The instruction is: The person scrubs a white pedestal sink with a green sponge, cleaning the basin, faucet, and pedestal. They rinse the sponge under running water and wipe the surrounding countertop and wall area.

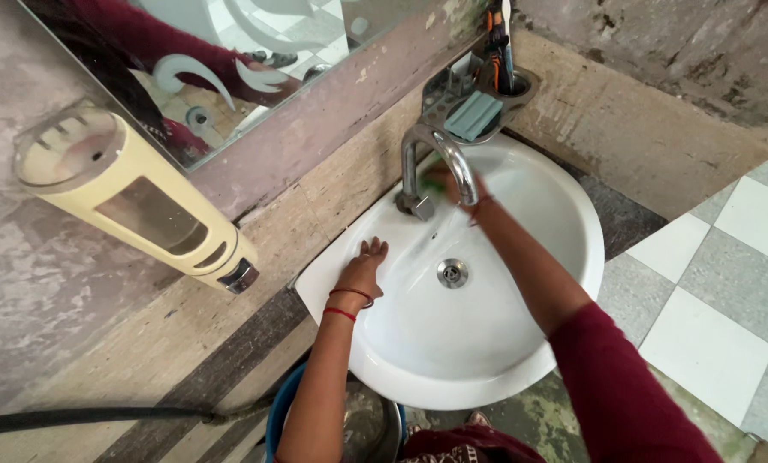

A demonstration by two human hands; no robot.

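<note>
A white round wash basin (564,274) is fixed to the wall, with a metal drain (452,273) in its middle. My left hand (363,267) lies flat with fingers spread on the basin's left rim. My right hand (452,182) is at the back of the basin behind the curved chrome tap (439,159), closed on a green scrubbing pad (433,165) that is partly hidden by the spout. Red threads circle both wrists.
A cream soap dispenser (135,201) juts from the wall at left. A mirror (229,60) hangs above. A grey holder (478,107) with a soap bar and toothbrushes sits behind the tap. A blue bucket (281,411) stands under the basin; a black hose (84,417) runs along the wall.
</note>
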